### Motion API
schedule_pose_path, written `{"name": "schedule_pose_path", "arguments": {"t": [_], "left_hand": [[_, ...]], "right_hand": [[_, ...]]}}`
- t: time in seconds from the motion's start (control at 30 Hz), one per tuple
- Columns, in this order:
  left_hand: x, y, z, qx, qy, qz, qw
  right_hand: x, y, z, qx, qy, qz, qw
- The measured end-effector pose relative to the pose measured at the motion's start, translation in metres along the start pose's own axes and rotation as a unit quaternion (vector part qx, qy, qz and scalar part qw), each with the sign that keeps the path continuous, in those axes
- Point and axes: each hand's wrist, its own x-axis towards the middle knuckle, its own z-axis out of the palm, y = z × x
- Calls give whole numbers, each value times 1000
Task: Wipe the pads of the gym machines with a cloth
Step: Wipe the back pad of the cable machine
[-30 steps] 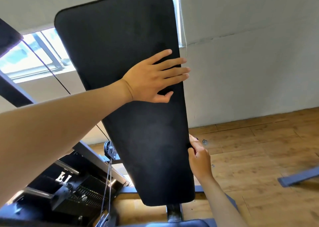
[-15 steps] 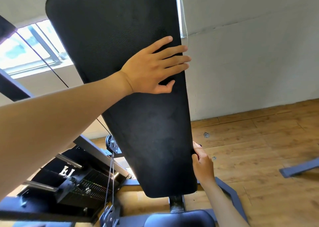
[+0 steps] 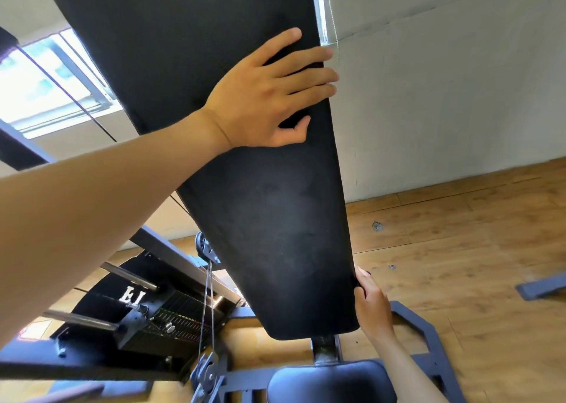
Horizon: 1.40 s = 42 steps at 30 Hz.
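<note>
A long black back pad (image 3: 275, 219) of a gym machine stands tilted in front of me and fills the middle of the view. My left hand (image 3: 269, 93) lies flat on its upper part with fingers spread, the fingertips reaching the pad's right edge. Whether a dark cloth lies under the palm cannot be told against the black pad. My right hand (image 3: 372, 306) grips the pad's right edge low down, fingers curled behind it. A black seat pad (image 3: 330, 381) shows below the back pad.
The weight stack (image 3: 171, 317) with cables and a pulley (image 3: 203, 249) stands at the lower left. The grey steel frame (image 3: 425, 335) runs along the wooden floor (image 3: 459, 249). A white wall is behind, with a window (image 3: 46, 81) at the left.
My left hand has slid a little toward the pad's right edge, fingertips now at the edge. My right hand stays on the lower edge. The view has dipped, bringing the seat pad in.
</note>
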Motion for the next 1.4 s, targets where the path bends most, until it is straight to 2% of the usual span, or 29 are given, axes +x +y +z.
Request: {"name": "schedule_pose_path", "arguments": {"t": [0.2, 0.67, 0.73, 0.87, 1.0, 1.1, 1.23, 1.4], "left_hand": [[1, 1, 0, 6, -1, 0, 1000], [1, -1, 0, 35, -18, 8, 999], [-2, 6, 2, 42, -15, -15, 999], [-19, 69, 9, 38, -43, -163, 985], [-53, 146, 23, -10, -75, -205, 976], [-77, 193, 38, -23, -110, -182, 977], [-102, 249, 60, -34, -162, -91, 982], [-111, 270, 82, 0, -127, -94, 988]], "right_hand": [[2, 43, 11, -32, -23, 32, 999], [6, 64, 24, -13, -30, 63, 998], [8, 67, 24, -11, -32, 51, 998], [7, 76, 23, -14, -22, 16, 1000], [4, 82, 27, -8, -16, -7, 1000], [5, 88, 28, 1, -16, -13, 1000], [1, 94, 29, 12, -18, -11, 1000], [3, 125, 38, -1, -33, 7, 999]]}}
